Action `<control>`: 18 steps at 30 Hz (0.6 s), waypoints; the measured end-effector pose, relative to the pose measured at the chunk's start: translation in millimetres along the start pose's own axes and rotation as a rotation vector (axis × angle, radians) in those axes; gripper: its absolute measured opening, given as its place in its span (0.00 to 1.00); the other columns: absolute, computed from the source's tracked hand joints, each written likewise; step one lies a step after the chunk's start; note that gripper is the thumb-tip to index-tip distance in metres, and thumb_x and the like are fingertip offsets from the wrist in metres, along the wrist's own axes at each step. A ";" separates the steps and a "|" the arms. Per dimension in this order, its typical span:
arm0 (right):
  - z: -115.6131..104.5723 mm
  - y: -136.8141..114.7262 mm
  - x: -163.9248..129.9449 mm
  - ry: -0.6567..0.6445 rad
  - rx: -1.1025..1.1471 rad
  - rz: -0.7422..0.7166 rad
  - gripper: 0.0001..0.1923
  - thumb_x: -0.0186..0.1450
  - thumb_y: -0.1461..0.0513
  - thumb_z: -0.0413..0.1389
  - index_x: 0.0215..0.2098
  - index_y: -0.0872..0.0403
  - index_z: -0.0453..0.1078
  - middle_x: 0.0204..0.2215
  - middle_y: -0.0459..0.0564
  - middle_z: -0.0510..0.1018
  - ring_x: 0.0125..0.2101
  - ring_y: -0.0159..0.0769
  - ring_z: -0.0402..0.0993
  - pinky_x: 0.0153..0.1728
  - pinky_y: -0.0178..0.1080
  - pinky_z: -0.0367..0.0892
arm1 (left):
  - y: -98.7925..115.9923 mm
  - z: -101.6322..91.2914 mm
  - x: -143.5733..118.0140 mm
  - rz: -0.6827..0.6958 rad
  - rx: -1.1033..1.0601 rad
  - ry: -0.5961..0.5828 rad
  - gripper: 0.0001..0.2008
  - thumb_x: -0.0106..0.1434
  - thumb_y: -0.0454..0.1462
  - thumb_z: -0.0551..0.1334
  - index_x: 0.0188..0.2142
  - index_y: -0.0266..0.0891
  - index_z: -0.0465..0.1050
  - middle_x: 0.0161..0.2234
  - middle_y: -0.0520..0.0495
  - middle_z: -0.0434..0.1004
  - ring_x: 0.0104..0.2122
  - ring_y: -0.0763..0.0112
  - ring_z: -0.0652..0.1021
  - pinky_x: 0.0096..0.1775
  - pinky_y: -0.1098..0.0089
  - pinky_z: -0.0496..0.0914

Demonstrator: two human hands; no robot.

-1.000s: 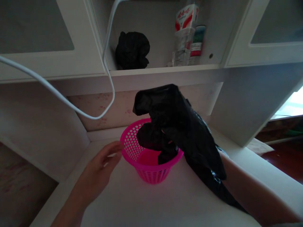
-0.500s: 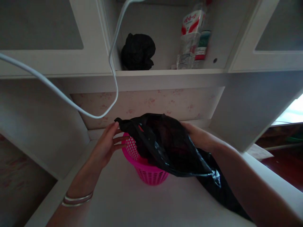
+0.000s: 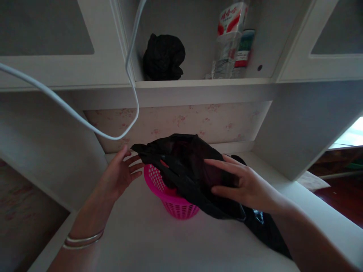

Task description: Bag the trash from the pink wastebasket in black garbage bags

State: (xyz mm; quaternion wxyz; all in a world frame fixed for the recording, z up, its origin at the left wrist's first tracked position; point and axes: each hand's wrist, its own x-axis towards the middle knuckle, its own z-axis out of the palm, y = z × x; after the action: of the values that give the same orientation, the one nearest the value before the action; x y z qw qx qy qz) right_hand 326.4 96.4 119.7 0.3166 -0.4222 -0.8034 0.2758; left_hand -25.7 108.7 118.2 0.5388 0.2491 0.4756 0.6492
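A black plastic bag (image 3: 181,172) lies loosely over a pink perforated basket (image 3: 180,207), covering most of its opening. The basket's left rim and lower front still show. My left hand (image 3: 119,175), with bangles at the wrist, is open beside the bag's left corner, fingers spread close to the basket rim. Over the right part of the bag, my right hand (image 3: 245,185) reaches in with fingers apart, touching the plastic around the bag's mouth. A dark length of the bag (image 3: 266,234) trails under the right forearm onto the white surface.
A white cable (image 3: 85,122) hangs across the upper left, in front of the cabinets. On the shelf above sit a bunched black bag (image 3: 163,57), a clear plastic bottle (image 3: 227,49) and a green-and-red container (image 3: 244,49). White side panels (image 3: 306,121) flank the work surface.
My right hand has come from behind the bag's right edge to its front, over the opening. My left hand has drawn slightly left, off the bag's corner. The bag's mouth has sagged.
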 end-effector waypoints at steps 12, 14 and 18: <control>42.8 -24.7 -30.5 -0.266 -0.273 0.129 0.57 0.58 0.60 0.69 0.77 0.40 0.42 0.74 0.61 0.57 0.59 0.69 0.75 0.59 0.65 0.71 | -26.1 1.2 -12.6 0.294 0.204 -0.065 0.30 0.46 0.33 0.79 0.44 0.46 0.68 0.44 0.52 0.77 0.35 0.68 0.80 0.31 0.72 0.78; 40.6 -14.1 -33.5 -0.241 -0.207 0.157 0.58 0.58 0.56 0.70 0.77 0.41 0.42 0.74 0.61 0.55 0.66 0.70 0.65 0.62 0.66 0.67 | -31.4 -1.6 -13.8 0.324 0.200 -0.075 0.30 0.44 0.30 0.77 0.44 0.46 0.69 0.45 0.54 0.76 0.33 0.69 0.79 0.28 0.74 0.76; 35.7 24.2 -44.3 0.047 0.019 0.202 0.62 0.56 0.47 0.71 0.78 0.44 0.41 0.76 0.57 0.49 0.75 0.61 0.41 0.70 0.65 0.48 | -39.3 -20.6 -16.8 0.194 0.143 0.008 0.30 0.39 0.26 0.73 0.43 0.45 0.72 0.42 0.55 0.76 0.33 0.71 0.77 0.25 0.75 0.74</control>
State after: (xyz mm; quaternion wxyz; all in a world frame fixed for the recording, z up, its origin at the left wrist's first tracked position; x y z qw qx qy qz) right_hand 331.7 64.3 67.3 0.3098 -0.5044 -0.7464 0.3042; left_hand -19.8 84.5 77.9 0.4525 0.3291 0.4964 0.6638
